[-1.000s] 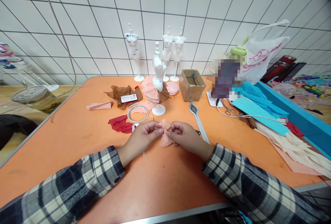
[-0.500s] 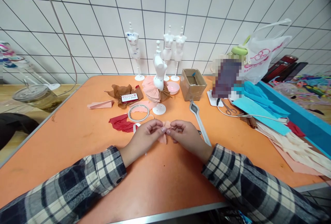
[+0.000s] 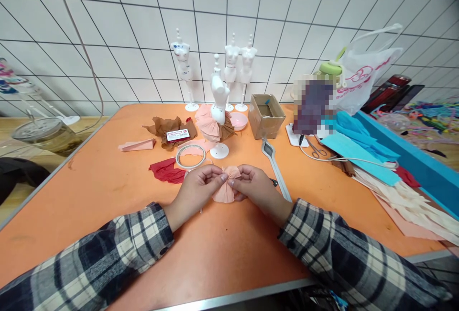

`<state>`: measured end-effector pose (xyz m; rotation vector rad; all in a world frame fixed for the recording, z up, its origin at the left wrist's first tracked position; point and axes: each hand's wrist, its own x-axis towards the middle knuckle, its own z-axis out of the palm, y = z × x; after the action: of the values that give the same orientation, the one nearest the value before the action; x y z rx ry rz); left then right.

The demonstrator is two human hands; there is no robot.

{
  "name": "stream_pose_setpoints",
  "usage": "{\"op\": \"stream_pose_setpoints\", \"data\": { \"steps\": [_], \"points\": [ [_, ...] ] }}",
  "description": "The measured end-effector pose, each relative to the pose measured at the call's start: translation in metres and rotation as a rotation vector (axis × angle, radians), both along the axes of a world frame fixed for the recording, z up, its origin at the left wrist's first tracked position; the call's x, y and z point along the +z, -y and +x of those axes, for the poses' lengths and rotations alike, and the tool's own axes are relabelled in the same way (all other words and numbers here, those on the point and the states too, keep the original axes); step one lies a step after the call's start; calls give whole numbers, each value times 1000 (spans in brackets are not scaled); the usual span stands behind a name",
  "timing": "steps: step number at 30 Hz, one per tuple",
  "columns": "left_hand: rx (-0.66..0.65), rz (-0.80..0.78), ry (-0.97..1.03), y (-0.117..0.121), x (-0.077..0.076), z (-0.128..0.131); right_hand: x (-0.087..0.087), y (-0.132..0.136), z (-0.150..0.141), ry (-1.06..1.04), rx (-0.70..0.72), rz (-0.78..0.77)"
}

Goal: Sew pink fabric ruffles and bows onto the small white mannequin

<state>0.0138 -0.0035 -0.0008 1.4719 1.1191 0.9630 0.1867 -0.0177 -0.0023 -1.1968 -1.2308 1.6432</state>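
Both hands pinch one small piece of pink crepe paper (image 3: 225,193), gathered at its middle and fanned out below and above. My left hand (image 3: 195,189) grips its left side between thumb and fingers; my right hand (image 3: 260,189) grips the right side. Just beyond them stands a small white mannequin (image 3: 218,91) wearing a ruffled skirt of pink and brown paper (image 3: 208,123). A roll of tape (image 3: 177,157) and a red piece of crepe paper (image 3: 165,171) lie left of my hands. A grey strap-like tool (image 3: 274,165) lies behind my right hand, its kind unclear.
Several white mannequins (image 3: 184,64) stand by the tiled wall. A cardboard box (image 3: 267,117), a pink dish (image 3: 238,120), brown paper (image 3: 161,129) with a small box (image 3: 178,135), scissors (image 3: 317,148), a cable and blue paper (image 3: 362,155) surround the work area.
The pink paper between my fingers has spread into a wider fan, showing more below and above the pinch. My hands stay almost in place; the view has shifted slightly.
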Motion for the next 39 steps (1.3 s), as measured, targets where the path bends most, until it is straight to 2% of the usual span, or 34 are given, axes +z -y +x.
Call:
{"op": "stream_pose_setpoints", "data": {
  "steps": [4,7,13,18,21,26,29,35,39],
  "points": [
    [-36,-19,58,0,-4,-1,-1,-2,0,-31,-48,-31],
    [-53,-31,80,-1,-5,-2,-2,-2,1,-59,-31,-48],
    [-59,-18,63,0,-2,-3,-7,-3,0,-110,-61,8],
    [-155,-160,0,0,-3,-1,-9,-4,1,-115,-50,32],
    [-160,-187,12,-2,-2,-2,-10,-5,1,-93,-43,76],
    [-284,-244,21,-5,1,-6,-11,-6,0,51,-44,235],
    [-275,-230,4,-5,1,-7,-11,-5,0,113,-70,290],
    [-331,-260,109,-5,-1,-8,-10,-4,1,104,-53,263],
    [-301,-308,89,-6,-3,-10,-9,-2,1,111,-54,283]
  ]
}}
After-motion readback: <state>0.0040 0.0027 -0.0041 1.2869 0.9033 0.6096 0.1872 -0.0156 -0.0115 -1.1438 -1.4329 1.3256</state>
